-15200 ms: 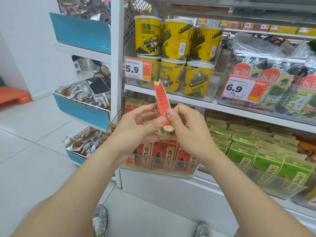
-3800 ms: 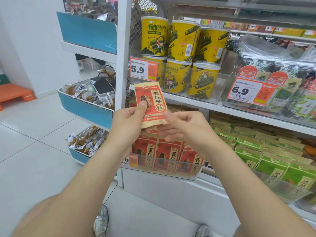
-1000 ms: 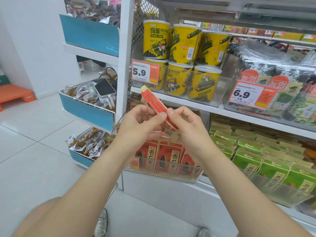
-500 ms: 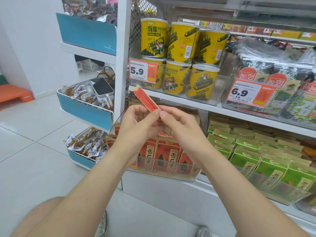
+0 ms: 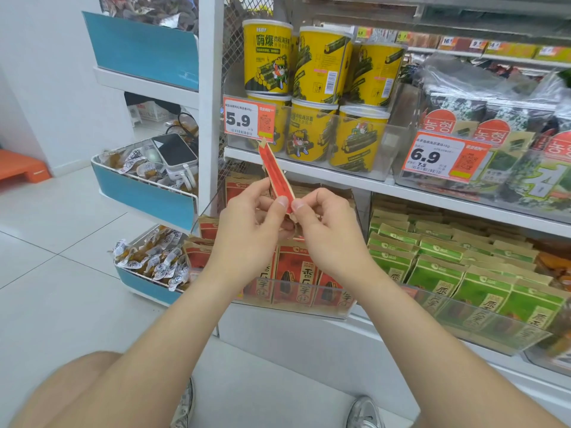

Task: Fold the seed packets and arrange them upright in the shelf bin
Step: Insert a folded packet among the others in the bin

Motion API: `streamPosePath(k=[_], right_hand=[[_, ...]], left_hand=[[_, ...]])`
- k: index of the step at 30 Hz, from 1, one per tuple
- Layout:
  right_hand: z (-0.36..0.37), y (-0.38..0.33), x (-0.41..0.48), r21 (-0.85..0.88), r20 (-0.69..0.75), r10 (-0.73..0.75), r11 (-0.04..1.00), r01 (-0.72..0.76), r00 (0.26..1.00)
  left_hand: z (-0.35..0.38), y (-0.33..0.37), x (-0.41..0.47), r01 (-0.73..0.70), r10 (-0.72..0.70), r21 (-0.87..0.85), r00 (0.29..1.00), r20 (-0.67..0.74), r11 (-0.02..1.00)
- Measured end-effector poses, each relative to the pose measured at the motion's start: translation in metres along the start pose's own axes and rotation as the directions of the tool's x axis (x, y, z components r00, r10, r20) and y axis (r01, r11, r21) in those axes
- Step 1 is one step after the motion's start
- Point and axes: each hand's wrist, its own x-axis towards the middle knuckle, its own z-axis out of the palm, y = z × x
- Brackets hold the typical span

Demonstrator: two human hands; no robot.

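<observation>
Folding is happening mid-frame: left hand (image 5: 244,230) and right hand (image 5: 324,230) are pinching the red packet (image 5: 277,177); next it is probably going upright into the bin (image 5: 309,308) below.

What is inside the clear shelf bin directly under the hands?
The clear bin holds red seed packets standing upright, front row facing out. The left hand and right hand, pinching a folded packet, cover the middle rows.
</observation>
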Motion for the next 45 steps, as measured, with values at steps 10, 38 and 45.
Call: streamPosePath(k=[10,38,45], right_hand=[[-0.012,0.0,0.0,-0.075,-0.007,-0.057,0.996,0.056,0.998],[-0.025,-0.014,-0.007,0.206,0.321,0.264,0.918,-0.339,0.91],[-0.03,-0.013,-0.004,0.157,0.226,0.198,0.959,-0.236,0.954]], left_hand=[[-0.01,0.003,0.002,0.148,-0.129,-0.152,0.983,0.132,0.977],[-0.02,-0.003,0.007,0.287,-0.287,-0.101,0.958,0.015,0.953],[-0.024,0.003,0.002,0.152,-0.167,0.151,0.981,0.097,0.977]])
